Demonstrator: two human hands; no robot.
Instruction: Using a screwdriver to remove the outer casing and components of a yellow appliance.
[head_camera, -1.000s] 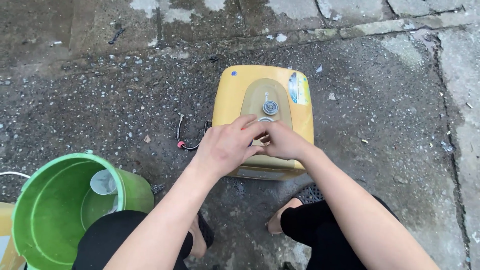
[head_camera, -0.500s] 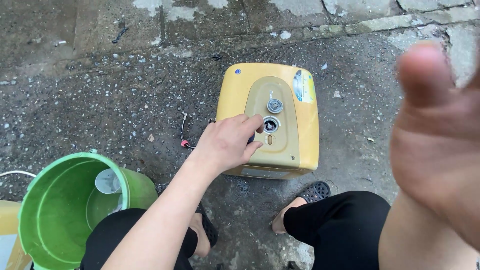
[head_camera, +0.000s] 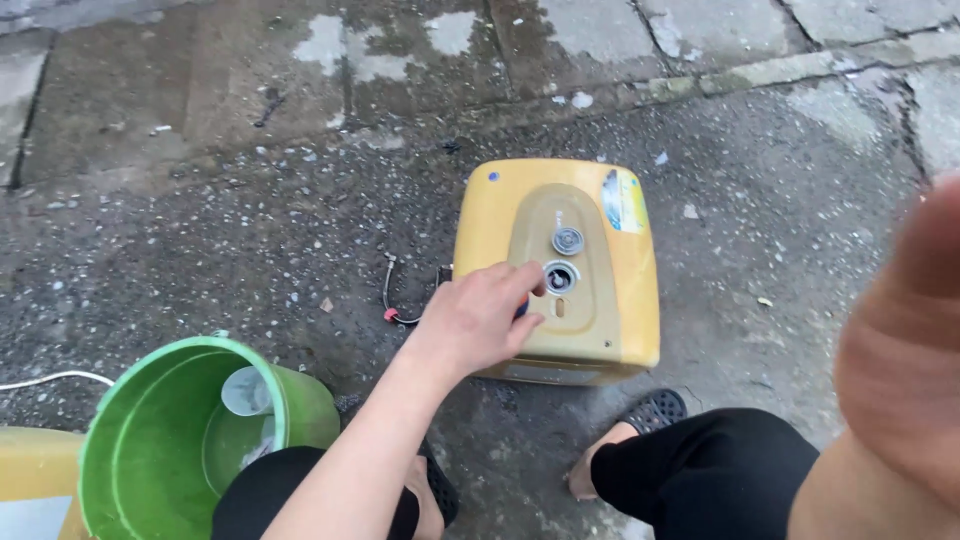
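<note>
Ground: wet, gritty concrete (head_camera: 200, 260) is seen outdoors, with paving slabs and pale patches along the top.
Main object: a yellow boxy casing (head_camera: 630, 300) lies flat on the ground just ahead of the knees, its recessed panel facing up.
Fittings: a grey round cap (head_camera: 567, 240) sits on the panel; just below it is an open round port (head_camera: 560, 277).
Left hand: the left hand (head_camera: 478, 322) is laid on the casing, fingers curled together, fingertips at the rim of the port. Something dark may be pinched under them, but it cannot be told from this view.
Right hand: the right hand (head_camera: 905, 350) is raised close to the camera, blurred, open, nothing held.
Nearby: a green bucket (head_camera: 130, 440) with water and a pale cup stands at the left; a short black wire (head_camera: 392, 300) lies beside the casing.
Doing it well: the casing would best be steadied flat, and the fingertips kept square over the port so nothing is cross-threaded or dropped inside.
Feet: a black sandal (head_camera: 655, 408) is seen beneath the knee.
</note>
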